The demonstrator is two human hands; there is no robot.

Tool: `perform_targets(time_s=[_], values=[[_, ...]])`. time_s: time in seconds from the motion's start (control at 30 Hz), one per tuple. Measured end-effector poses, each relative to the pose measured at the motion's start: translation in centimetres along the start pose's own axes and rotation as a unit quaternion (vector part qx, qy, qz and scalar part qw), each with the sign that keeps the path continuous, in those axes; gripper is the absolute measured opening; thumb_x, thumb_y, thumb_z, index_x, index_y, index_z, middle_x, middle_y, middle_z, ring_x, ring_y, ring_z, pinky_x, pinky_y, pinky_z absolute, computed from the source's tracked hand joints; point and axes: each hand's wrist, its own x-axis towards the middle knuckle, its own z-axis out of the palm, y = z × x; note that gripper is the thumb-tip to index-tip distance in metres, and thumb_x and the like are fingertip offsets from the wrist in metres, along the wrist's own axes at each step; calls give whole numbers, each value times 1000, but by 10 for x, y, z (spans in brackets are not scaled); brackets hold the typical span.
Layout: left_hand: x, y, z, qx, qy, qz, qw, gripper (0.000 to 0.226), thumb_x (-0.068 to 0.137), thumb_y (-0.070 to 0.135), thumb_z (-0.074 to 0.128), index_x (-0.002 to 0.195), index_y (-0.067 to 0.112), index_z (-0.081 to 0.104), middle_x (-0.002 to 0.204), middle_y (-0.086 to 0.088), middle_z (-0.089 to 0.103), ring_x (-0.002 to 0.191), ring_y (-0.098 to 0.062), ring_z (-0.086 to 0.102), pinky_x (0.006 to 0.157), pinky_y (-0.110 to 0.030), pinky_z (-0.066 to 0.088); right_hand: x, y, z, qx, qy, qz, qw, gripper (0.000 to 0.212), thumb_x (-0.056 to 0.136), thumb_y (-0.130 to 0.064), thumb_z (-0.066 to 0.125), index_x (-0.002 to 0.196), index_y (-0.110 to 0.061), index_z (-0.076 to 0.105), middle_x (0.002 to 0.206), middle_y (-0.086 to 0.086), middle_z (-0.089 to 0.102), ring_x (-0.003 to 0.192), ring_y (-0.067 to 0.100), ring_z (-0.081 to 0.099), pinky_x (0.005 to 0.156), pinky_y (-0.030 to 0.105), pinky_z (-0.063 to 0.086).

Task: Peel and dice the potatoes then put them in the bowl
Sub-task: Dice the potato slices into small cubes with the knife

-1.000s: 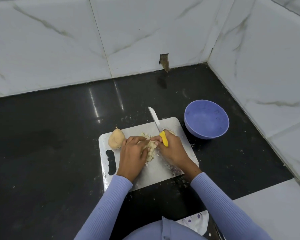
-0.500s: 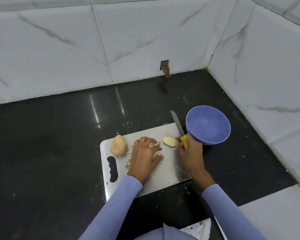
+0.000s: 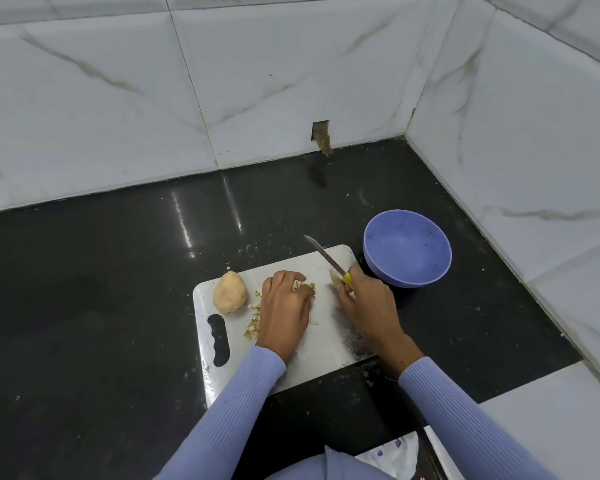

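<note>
A white cutting board (image 3: 326, 348) lies on the black counter. A whole peeled potato (image 3: 230, 292) sits at its far left corner. My left hand (image 3: 284, 310) cups a pile of diced potato (image 3: 253, 323), with fingers curled over the pieces. My right hand (image 3: 368, 306) grips a yellow-handled knife (image 3: 326, 258), blade pointing away to the upper left. A potato slice (image 3: 335, 277) lies under the blade by that hand. The empty purple bowl (image 3: 408, 247) stands just right of the board's far corner.
Marble-tiled walls close the counter (image 3: 101, 306) at the back and right. A white ledge (image 3: 541, 410) runs along the near right, with a printed plastic bag (image 3: 392, 455) at the bottom edge. Potato scraps dot the counter around the board.
My right hand moved the knife away from the diced pile toward the board's right side near the bowl. My left hand stayed over the pile. The camera tilted slightly.
</note>
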Motion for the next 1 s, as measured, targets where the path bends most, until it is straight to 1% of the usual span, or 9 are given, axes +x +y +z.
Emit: perform_targets(time_s=[0.1, 0.23, 0.37, 0.47, 0.53, 0.6, 0.7, 0.83, 1.0], values=[[-1, -2, -1, 2, -16, -7, 1000, 20, 84, 15, 69, 103, 14, 73, 117, -6, 65, 106, -28, 54, 90, -39, 40, -9, 3, -1, 100, 8, 47, 994, 28, 93, -36, 55, 82, -11, 48, 65, 1, 57, 58, 17, 57, 56, 33, 51], [-3, -3, -3, 2, -26, -10, 1000, 21, 84, 15, 69, 104, 17, 73, 123, -7, 63, 111, -30, 53, 92, -44, 42, -29, 12, -1, 161, -46, 98, 981, 24, 85, -16, 68, 74, -13, 47, 65, -5, 53, 58, 6, 52, 53, 14, 39], [-9, 1, -4, -15, -23, 30, 999, 23, 87, 19, 64, 108, 16, 71, 117, -1, 67, 106, -25, 56, 93, -38, 34, -38, 15, 3, 146, -33, 101, 984, 21, 82, -20, 72, 80, -15, 51, 74, -5, 61, 67, 7, 59, 63, 23, 51], [-15, 8, -4, -6, -47, 78, 996, 23, 82, 29, 66, 102, 21, 74, 113, 3, 69, 105, -23, 60, 97, -38, 27, -41, 15, -1, 115, -26, 100, 988, 25, 89, -32, 63, 81, -14, 48, 70, -2, 57, 63, 12, 57, 59, 32, 51], [-19, 13, -2, 6, -73, 91, 993, 22, 78, 33, 73, 98, 25, 74, 114, 5, 69, 108, -23, 61, 102, -40, 21, -47, 17, -6, 103, -37, 98, 989, 29, 94, -37, 54, 78, -15, 43, 66, 0, 51, 59, 14, 51, 53, 29, 42], [-22, 16, 0, 11, -90, 104, 990, 23, 72, 34, 79, 94, 26, 75, 113, 6, 69, 111, -23, 61, 104, -40, 17, -55, 18, -10, 118, -74, 109, 984, 29, 98, -37, 45, 78, -17, 41, 69, 3, 53, 61, 16, 52, 54, 29, 40], [-23, 18, 1, -5, -86, 112, 990, 25, 62, 28, 86, 85, 25, 76, 103, 6, 72, 104, -24, 65, 104, -40, 18, -68, 19, -14, 155, -120, 130, 972, 31, 101, -32, 35, 73, -19, 38, 69, 4, 51, 61, 15, 48, 56, 27, 39], [-22, 22, 2, -10, -70, 82, 994, 24, 63, 31, 86, 84, 24, 76, 93, 7, 73, 94, -22, 65, 105, -39, 16, -83, 19, -12, 109, -148, 106, 977, 32, 103, -31, 30, 74, -20, 37, 65, -1, 46, 59, 11, 45, 52, 20, 31], [-27, 33, 12, 2, -37, 60, 998, 22, 64, 33, 86, 78, 19, 76, 87, 4, 72, 89, -24, 62, 98, -41, 27, -91, 17, -7, 73, -163, 98, 979, 29, 103, -34, 26, 82, -18, 39, 64, -4, 45, 60, 9, 43, 58, 25, 31]])
